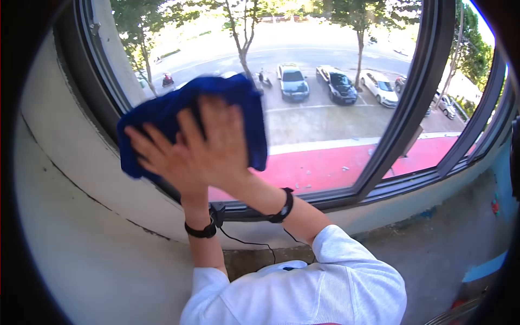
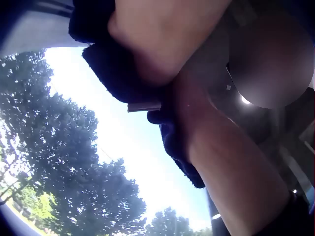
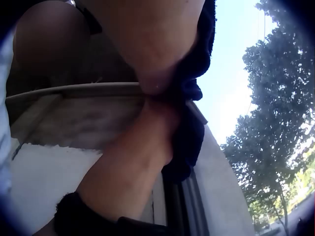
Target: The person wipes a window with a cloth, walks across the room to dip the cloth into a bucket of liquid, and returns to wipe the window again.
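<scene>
A dark blue cloth (image 1: 252, 116) lies against the window pane at its left side. Both hands press flat on it, side by side and partly overlapping, fingers spread and straight. The left hand (image 1: 170, 157) is on the cloth's lower left part, the right hand (image 1: 219, 141) on its middle and right. In the left wrist view the cloth (image 2: 110, 73) bunches beside the hands, with the other forearm (image 2: 226, 162) below. The right wrist view shows the cloth's edge (image 3: 189, 147) next to the touching hands; fingertips are hidden there.
A dark window frame (image 1: 401, 135) runs right of the pane, with a lower rail along the sill. A pale wall (image 1: 81, 168) curves at the left. Black cables (image 1: 246, 241) hang below the wrists. Parked cars (image 1: 293, 81) and trees stand outside.
</scene>
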A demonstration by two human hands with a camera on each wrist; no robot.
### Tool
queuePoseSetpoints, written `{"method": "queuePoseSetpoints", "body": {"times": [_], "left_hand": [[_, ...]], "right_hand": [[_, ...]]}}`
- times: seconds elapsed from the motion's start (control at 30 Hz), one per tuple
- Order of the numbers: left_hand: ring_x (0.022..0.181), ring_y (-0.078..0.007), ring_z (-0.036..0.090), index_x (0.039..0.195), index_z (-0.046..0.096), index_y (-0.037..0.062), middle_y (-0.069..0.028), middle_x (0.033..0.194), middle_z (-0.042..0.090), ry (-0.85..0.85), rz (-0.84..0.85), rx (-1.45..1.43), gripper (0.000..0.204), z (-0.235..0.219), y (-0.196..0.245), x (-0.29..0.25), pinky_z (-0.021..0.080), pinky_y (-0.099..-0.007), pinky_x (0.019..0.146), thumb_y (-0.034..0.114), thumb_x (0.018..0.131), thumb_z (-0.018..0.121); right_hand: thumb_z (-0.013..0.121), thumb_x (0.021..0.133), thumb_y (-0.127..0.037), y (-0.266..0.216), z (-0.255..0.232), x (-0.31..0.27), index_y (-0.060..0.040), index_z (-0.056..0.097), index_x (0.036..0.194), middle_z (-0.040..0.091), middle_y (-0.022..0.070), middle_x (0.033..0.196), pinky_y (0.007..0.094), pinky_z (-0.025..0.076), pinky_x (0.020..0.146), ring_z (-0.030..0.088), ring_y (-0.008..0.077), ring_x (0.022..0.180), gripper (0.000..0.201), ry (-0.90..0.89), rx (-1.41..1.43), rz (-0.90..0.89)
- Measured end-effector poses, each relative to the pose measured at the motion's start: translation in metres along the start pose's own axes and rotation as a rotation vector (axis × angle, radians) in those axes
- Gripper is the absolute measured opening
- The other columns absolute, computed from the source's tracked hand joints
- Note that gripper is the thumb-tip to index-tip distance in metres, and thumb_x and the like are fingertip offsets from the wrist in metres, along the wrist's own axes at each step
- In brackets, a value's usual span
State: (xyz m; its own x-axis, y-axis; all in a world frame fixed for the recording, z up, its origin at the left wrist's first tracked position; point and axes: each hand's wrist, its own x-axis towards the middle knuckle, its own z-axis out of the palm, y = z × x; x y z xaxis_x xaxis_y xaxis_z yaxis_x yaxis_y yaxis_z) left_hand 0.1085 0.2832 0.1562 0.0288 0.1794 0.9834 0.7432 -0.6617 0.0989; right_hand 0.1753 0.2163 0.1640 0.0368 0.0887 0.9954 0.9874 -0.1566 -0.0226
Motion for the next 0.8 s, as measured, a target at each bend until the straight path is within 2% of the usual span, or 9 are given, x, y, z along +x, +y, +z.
{"method": "queuePoseSetpoints", "body": {"times": [0.1,0.17,0.3,0.43,0.5,0.63,0.7,0.77,0.8], "left_hand": [[0.139,-0.0446,0.027,0.150,0.020,0.0007,-0.0260,0.156,0.017,-0.025,-0.012,0.212,0.068,0.017,-0.060,-0.026,0.023,-0.0584,0.108,0.043,0.100,0.037],[0.139,-0.0459,0.026,0.151,0.017,0.0026,-0.0258,0.156,0.017,-0.057,-0.033,0.290,0.069,0.019,-0.072,-0.024,0.021,-0.0615,0.108,0.045,0.100,0.036],[0.139,-0.0438,0.028,0.149,0.024,0.0049,-0.0261,0.154,0.020,0.046,0.043,-0.119,0.065,0.017,-0.047,-0.020,0.022,-0.0593,0.109,0.044,0.099,0.040],[0.138,-0.0416,0.030,0.146,0.032,0.0071,-0.0264,0.153,0.023,0.110,0.054,-0.582,0.061,0.015,0.024,-0.034,0.023,-0.0570,0.109,0.043,0.098,0.044],[0.133,-0.0477,0.034,0.142,0.037,0.0099,-0.0262,0.154,0.023,0.034,0.185,-0.318,0.059,0.013,0.078,-0.017,0.029,-0.0633,0.100,0.047,0.097,0.041],[0.126,-0.0308,0.045,0.126,0.058,0.0143,-0.0115,0.153,0.034,-0.132,0.315,-0.475,0.042,-0.030,0.217,-0.006,0.038,-0.0479,0.087,0.040,0.096,0.045],[0.129,-0.0241,0.042,0.131,0.056,0.0145,-0.0050,0.153,0.036,-0.159,0.495,-0.590,0.044,-0.030,0.270,-0.025,0.035,-0.0462,0.096,0.034,0.093,0.048],[0.133,-0.0230,0.039,0.133,0.055,0.0131,-0.0043,0.153,0.036,-0.238,0.544,-0.764,0.046,-0.039,0.291,-0.047,0.031,-0.0455,0.101,0.031,0.091,0.049],[0.136,-0.0219,0.036,0.135,0.053,0.0117,-0.0037,0.153,0.036,-0.314,0.604,-0.913,0.049,-0.042,0.296,-0.061,0.027,-0.0447,0.106,0.028,0.089,0.050]], "right_hand": [[0.054,0.091,-0.044,-0.046,0.037,-0.020,-0.0017,0.055,0.127,0.047,0.0248,0.136,0.0520,0.033,0.106,0.048,0.0387,0.124,0.055,-0.076,0.192,-0.088],[0.060,0.088,-0.040,-0.063,0.047,-0.028,-0.0003,0.056,0.124,0.052,0.0238,0.130,0.0475,0.036,0.105,0.051,0.0374,0.120,0.054,-0.037,0.357,-0.066],[0.063,0.085,-0.038,-0.051,0.017,-0.021,0.0002,0.058,0.118,0.055,0.0193,0.121,0.0455,0.035,0.104,0.052,0.0335,0.118,0.050,-0.098,0.493,0.014],[0.071,0.080,-0.041,0.022,-0.029,-0.008,-0.0040,0.060,0.117,0.054,0.0244,0.127,0.0526,0.032,0.104,0.054,0.0391,0.114,0.053,0.003,0.253,-0.057],[0.071,0.079,-0.037,0.067,-0.074,0.004,-0.0029,0.057,0.121,0.052,0.0266,0.128,0.0551,0.028,0.107,0.051,0.0421,0.118,0.056,0.067,0.079,-0.046],[0.065,0.087,-0.034,0.168,-0.162,-0.002,0.0049,0.041,0.133,0.045,0.0271,0.135,0.0534,0.025,0.110,0.044,0.0418,0.126,0.065,0.171,-0.204,-0.054],[0.065,0.085,-0.028,0.205,-0.198,-0.023,0.0073,0.036,0.133,0.038,0.0342,0.139,0.0553,0.022,0.111,0.039,0.0486,0.130,0.066,0.183,-0.086,0.079],[0.061,0.089,-0.026,0.226,-0.221,-0.052,0.0080,0.031,0.136,0.030,0.0324,0.146,0.0520,0.021,0.111,0.031,0.0444,0.136,0.065,0.207,-0.008,0.084],[0.059,0.090,-0.025,0.225,-0.227,-0.073,0.0079,0.028,0.138,0.026,0.0315,0.147,0.0503,0.020,0.112,0.027,0.0427,0.138,0.065,0.216,0.000,0.195]]}}
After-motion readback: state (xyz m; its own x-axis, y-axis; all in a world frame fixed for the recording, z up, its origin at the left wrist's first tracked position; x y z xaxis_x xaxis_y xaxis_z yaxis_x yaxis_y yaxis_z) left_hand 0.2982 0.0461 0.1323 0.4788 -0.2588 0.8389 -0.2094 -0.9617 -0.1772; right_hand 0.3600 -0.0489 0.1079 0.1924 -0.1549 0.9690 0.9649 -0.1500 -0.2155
